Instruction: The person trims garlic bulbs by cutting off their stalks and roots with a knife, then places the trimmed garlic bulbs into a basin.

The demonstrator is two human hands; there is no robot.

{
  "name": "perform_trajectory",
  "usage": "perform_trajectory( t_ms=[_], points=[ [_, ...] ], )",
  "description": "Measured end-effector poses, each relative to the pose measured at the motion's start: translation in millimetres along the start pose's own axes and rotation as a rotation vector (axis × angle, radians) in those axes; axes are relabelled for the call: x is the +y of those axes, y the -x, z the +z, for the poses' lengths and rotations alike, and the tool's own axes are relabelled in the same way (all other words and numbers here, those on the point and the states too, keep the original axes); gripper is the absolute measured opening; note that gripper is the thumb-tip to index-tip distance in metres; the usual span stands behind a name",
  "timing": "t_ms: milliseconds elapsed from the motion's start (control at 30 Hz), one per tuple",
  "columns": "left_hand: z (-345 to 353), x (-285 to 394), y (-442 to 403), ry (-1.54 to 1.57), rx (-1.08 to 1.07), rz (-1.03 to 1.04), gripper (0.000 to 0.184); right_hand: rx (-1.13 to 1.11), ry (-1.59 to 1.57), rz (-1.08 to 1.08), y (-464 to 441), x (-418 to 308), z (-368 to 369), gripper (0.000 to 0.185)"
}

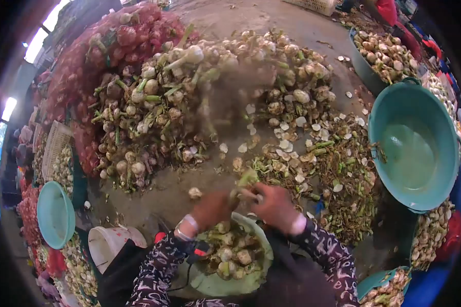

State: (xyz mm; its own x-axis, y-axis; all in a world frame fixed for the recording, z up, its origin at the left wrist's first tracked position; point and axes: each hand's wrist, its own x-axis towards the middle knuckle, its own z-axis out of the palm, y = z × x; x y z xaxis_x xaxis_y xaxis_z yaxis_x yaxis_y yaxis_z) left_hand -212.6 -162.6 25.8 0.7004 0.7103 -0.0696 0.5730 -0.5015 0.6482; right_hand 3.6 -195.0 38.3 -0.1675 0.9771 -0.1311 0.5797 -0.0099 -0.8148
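- I make out a green stalk [248, 177] just above the basin's far rim, its lower end and any bulb hidden by blurred fingers.
- Its long axis slants, the free tip pointing away and slightly right.
- The left hand [212, 211] looks closed on it; the right hand [277, 209] nearly meets it, its grip unclear to me.
- Below, the pale green basin [263, 256] holds bulbs, partly covered by the left forearm.
- Beyond, I have bare floor [171, 185] before the bulb heap [151, 110], whose middle is smeared.
- Trimmings [343, 204] crowd the right.
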Motion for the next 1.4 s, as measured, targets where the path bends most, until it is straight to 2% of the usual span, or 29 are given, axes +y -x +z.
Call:
perform_trajectory(
  t_ms=[33,67,100,133,200,233,267,333,367,400,467,500,567,600,633,700,767,800,833,867,900,933,1000,1067,1167,1233,1267,1333,1400],
  points=[
    [4,-1,-6,0.129,-0.059,-0.108,0.036,-0.178,0.1,0.232,-6,12,-3,0.025],
    [16,-5,-5,0.083,0.09,-0.041,0.033,-0.305,0.074,0.465,-1,23,-12,0.02],
    [15,4,-16,0.068,0.106,-0.036,0.033,-0.296,0.079,0.444,5,32,-16,0.02],
    [17,23,-18,0.485,0.151,-0.245,0.034,-0.037,-0.134,0.276,25,39,-10,0.029],
    [53,-4,-5,0.896,0.238,-0.347,0.04,-0.034,-0.53,0.527,37,75,0,0.045],
    [70,-9,-7,0.896,0.228,-0.325,0.04,-0.011,-0.526,0.524,34,88,9,0.045],
    [90,-6,-2,1.071,0.223,-0.235,0.045,0.069,-0.772,0.263,38,96,21,0.044],
    [88,13,-19,1.264,0.061,0.099,0.056,0.076,-0.907,0.142,34,140,52,0.041],
    [80,14,-29,1.265,0.053,0.099,0.056,0.073,-0.976,0.081,33,162,67,0.041],
    [72,12,-33,1.102,0.01,0.012,0.059,0.11,-0.981,0.172,30,178,74,0.039],
    [68,-1,-22,1.342,-0.208,-0.424,0.058,0.272,-1.01,0.514,29,90,16,0.025],
    [74,1,-25,1.341,-0.207,-0.431,0.058,0.268,-1.014,0.518,27,90,28,0.025],
    [86,9,-43,0.466,-0.341,-0.499,0.056,0.388,-0.47,0.257,24,100,46,0.029],
    [113,-21,-39,0.518,-0.234,-0.358,0.055,0.373,-0.342,0.224,26,87,33,0.03],
    [101,-14,-43,0.511,-0.241,-0.354,0.055,0.381,-0.347,0.226,26,88,26,0.03],
    [83,0,-41,0.942,-0.299,-0.426,0.058,0.441,-0.619,0.211,34,94,13,0.027],
    [84,1,-36,0.95,-0.19,-0.364,0.056,0.452,-0.612,0.317,50,60,-23,0.024],
    [81,1,-35,0.947,-0.082,-0.291,0.054,0.399,-0.489,0.245,59,58,-31,0.023],
    [72,14,-36,0.944,-0.083,-0.295,0.054,0.345,-0.368,0.179,68,58,-32,0.022],
    [64,29,-36,1.13,-0.091,-0.327,0.054,0.302,-0.177,0.04,75,57,-29,0.02],
    [61,40,-39,1.319,-0.101,-0.353,0.053,0.308,-0.172,0.048,77,53,-29,0.02],
    [64,38,-40,1.323,-0.111,-0.35,0.053,0.23,0.011,0.047,78,46,-29,0.021],
    [72,26,-35,0.747,-0.29,-0.111,0.057,0.138,0.227,0.017,78,44,-26,0.026],
    [93,16,-23,0.718,-0.192,-0.123,0.058,0.146,0.239,-0.032,77,42,-22,0.026],
    [111,2,-11,0.931,-0.025,-0.176,0.059,0.152,0.238,-0.077,76,44,-15,0.027],
    [106,4,-15,0.247,-0.003,0.103,0.054,0.145,0.225,-0.081,75,48,-12,0.028],
    [103,7,-15,0.247,-0.005,0.104,0.054,0.165,0.212,-0.112,75,50,-12,0.029],
    [88,31,-13,0.664,-0.001,-0.172,0.047,0.182,0.196,-0.133,78,57,-6,0.03],
    [96,27,-15,0.743,0.051,-0.229,0.047,0.213,0.203,-0.152,70,70,-1,0.03]
  ],
)
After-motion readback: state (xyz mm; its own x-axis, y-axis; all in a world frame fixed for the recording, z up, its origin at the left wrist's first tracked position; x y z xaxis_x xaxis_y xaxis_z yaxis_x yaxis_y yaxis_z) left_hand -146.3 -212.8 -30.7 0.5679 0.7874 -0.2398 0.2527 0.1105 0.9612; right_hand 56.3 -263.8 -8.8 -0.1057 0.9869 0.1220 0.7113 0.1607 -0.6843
